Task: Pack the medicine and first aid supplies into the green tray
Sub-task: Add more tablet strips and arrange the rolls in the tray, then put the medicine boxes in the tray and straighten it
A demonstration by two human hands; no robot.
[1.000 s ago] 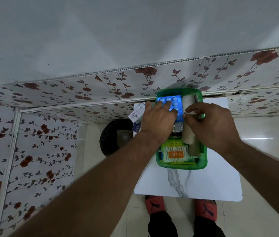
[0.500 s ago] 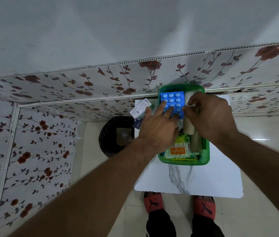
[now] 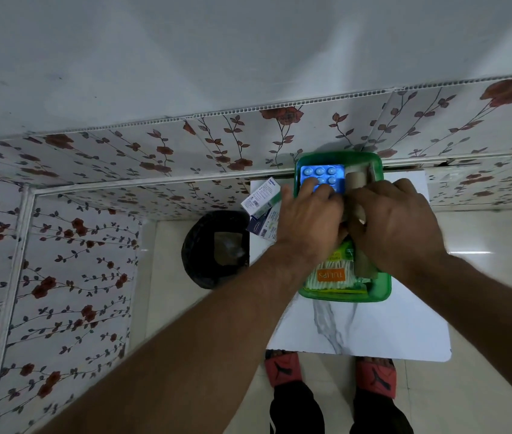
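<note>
Item, tray (image 3: 383,289): green, sitting on the white marbled counter (image 3: 373,333) with its far end against the flowered wall (image 3: 154,158). I am seeing a blue blister pack (image 3: 322,177) lying in its far left corner, a beige roll (image 3: 356,180) lying just right of the pack, and a green packet of cotton buds (image 3: 331,277) lying at the near end. Item, left hand (image 3: 309,227): lying flat over the tray's left side, fingertips (image 3: 309,184) pressing on the blister pack; the grip is not closing around anything that I can see. Item, right hand (image 3: 400,227): curling over the roll; I cannot tell how tightly its grip is closing. Item, two boxes (image 3: 261,198): lying on the counter just left of the tray, overhanging the edge. Item, black bin (image 3: 214,249): standing on the floor to the counter's left.
</note>
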